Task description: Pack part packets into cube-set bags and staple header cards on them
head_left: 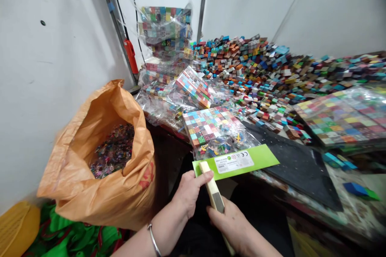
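My left hand [187,192] pinches the left end of a green header card [238,162] with a white label. The card tops a clear plastic bag [215,132] packed with small coloured cube blocks, lying at the table's near edge. My right hand [230,225] grips a cream-coloured stapler-like tool [213,188] whose tip rests on the card's left end, beside my left thumb. A silver bangle [153,239] circles my left wrist.
An open orange sack [102,160] holding small colourful pieces stands at the left against a white wall. A large heap of loose cube blocks [265,72] covers the table behind. More packed bags lie at the back [165,32] and right [340,116]. A black mat [298,164] lies at the right.
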### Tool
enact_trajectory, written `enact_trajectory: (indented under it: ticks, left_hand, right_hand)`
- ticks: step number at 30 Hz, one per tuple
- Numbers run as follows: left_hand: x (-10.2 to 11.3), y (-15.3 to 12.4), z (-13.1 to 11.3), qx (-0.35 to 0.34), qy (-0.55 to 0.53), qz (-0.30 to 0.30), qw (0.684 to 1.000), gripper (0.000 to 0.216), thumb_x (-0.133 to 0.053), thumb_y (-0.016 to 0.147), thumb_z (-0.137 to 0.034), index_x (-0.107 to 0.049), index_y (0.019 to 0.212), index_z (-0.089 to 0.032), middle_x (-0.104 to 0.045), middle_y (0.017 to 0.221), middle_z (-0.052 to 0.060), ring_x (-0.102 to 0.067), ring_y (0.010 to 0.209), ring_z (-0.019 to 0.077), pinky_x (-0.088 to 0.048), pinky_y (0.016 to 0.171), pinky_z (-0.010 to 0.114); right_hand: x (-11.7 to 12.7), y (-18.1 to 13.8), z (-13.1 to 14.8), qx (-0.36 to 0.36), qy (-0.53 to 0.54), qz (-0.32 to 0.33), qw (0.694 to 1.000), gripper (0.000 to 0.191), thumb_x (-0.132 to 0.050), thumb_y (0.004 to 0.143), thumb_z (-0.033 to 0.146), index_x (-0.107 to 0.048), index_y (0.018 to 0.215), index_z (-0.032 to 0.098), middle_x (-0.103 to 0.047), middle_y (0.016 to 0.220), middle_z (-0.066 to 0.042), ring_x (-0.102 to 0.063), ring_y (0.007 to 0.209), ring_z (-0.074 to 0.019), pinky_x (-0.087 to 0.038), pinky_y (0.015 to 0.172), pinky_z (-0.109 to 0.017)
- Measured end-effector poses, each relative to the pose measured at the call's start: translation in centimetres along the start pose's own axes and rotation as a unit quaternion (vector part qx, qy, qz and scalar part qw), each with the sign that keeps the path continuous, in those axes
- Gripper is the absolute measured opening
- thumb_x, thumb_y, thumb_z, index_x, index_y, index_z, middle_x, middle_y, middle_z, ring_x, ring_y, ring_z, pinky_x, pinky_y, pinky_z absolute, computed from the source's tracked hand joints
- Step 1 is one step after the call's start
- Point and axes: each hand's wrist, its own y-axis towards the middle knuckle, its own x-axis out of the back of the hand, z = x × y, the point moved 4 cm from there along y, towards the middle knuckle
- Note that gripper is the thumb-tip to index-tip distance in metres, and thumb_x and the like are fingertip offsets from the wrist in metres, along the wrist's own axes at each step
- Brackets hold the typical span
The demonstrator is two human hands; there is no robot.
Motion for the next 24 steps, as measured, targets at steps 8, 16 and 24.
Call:
enact_trajectory:
  ticks: [8,16,24]
  left_hand:
    - [0.0,0.2,0.2,-0.004,0.010,-0.003,1.000,0.037,-0.071,0.063,-0.037,-0.067,0.087,-0.009,-0.067,0.091,0.011,-0.058,0.088,0.0243,-0.040,0.079,0.033]
    - [-0.1,0.0,0.1,-0.003,0.004,-0.002,1.000,0.035,-0.070,0.064,-0.037,-0.067,0.085,-0.010,-0.068,0.090,0.011,-0.058,0.086,0.0223,-0.039,0.081,0.032]
    - [-0.4,-0.6,0.1,0.007,-0.021,0.018,1.000,0.037,-0.068,0.067,-0.037,-0.065,0.091,-0.009,-0.066,0.094,0.011,-0.057,0.086,0.0213,-0.041,0.078,0.031]
  right_hand:
    - [-0.2,0.2,-0.7,-0.013,0.009,-0.005,1.000,0.005,-0.042,0.066,0.021,-0.044,0.063,0.018,-0.057,0.061,-0.001,-0.047,0.055,-0.0131,-0.033,0.049,-0.024]
    - [-0.3,0.3,-1.7,-0.064,0.035,-0.032,0.997,0.024,-0.053,0.068,0.039,-0.051,0.078,0.017,-0.064,0.071,-0.005,-0.059,0.066,-0.0187,-0.040,0.057,-0.026]
    - [0.5,-0.8,-0.5,-0.043,0.039,-0.010,0.998,0.028,-0.052,0.069,0.039,-0.053,0.084,0.015,-0.063,0.080,-0.005,-0.058,0.078,-0.0199,-0.041,0.065,-0.027]
